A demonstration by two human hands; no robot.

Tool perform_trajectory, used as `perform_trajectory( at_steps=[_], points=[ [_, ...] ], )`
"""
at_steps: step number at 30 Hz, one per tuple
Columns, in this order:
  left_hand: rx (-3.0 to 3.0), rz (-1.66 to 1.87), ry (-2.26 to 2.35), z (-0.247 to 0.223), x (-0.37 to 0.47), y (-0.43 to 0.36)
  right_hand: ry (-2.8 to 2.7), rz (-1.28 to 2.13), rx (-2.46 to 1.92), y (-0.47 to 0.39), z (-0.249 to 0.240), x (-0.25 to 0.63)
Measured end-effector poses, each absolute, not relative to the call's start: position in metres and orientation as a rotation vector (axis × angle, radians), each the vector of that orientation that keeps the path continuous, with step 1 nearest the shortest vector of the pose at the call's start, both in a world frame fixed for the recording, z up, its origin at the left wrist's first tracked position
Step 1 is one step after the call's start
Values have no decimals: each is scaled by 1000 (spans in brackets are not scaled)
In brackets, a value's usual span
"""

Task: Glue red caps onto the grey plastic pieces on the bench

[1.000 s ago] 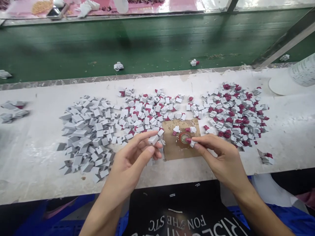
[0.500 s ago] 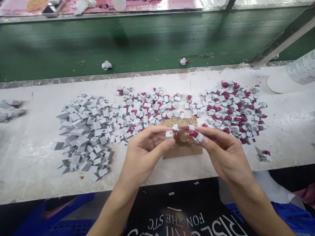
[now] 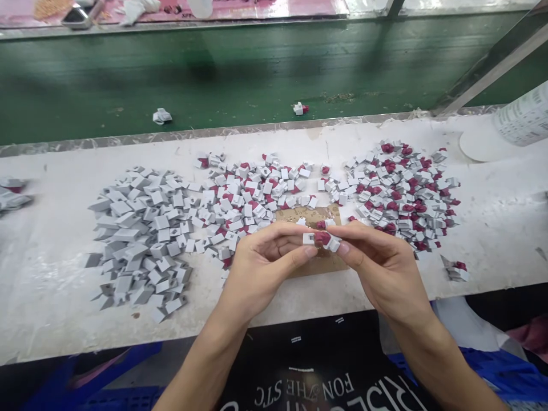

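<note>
My left hand pinches a small light-grey plastic block between thumb and forefinger. In my right hand is a grey plastic piece with a dark red part, gripped the same way. The red end meets the grey block, and I cannot tell whether it sits inside it. Both hands are over a brown cardboard piece lying on the white table. Behind the fingertips, another grey-and-red piece rests on the cardboard.
A heap of plain grey blocks lies left. Grey-and-red pieces are spread in the middle, with a bigger pile at right. Beyond the table edge runs a green belt bearing two loose pieces. A white cylindrical container lies far right.
My hands have come closer together, bringing the red end of the right piece against the left block. The view has shifted slightly.
</note>
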State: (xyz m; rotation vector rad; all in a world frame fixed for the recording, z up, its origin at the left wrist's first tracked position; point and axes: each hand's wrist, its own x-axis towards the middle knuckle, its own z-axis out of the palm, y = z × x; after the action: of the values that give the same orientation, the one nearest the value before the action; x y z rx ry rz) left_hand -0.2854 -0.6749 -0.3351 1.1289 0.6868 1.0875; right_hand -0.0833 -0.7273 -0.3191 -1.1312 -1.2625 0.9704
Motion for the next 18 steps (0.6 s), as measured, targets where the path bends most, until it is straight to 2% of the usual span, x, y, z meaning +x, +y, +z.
perform_trajectory(
  at_steps=[4, 14, 18],
  points=[
    [1150, 1056, 694, -333, -286, -674, -1318, 915, -1200, -726, -315, -84],
    [1340, 961, 698, -307, -310, -648, -1581, 1093, -1160, -694, -281, -83],
    [1551, 1141, 1025, -294, -329, -613, -1796, 780, -1304, -612, -252, -86]
  ],
)
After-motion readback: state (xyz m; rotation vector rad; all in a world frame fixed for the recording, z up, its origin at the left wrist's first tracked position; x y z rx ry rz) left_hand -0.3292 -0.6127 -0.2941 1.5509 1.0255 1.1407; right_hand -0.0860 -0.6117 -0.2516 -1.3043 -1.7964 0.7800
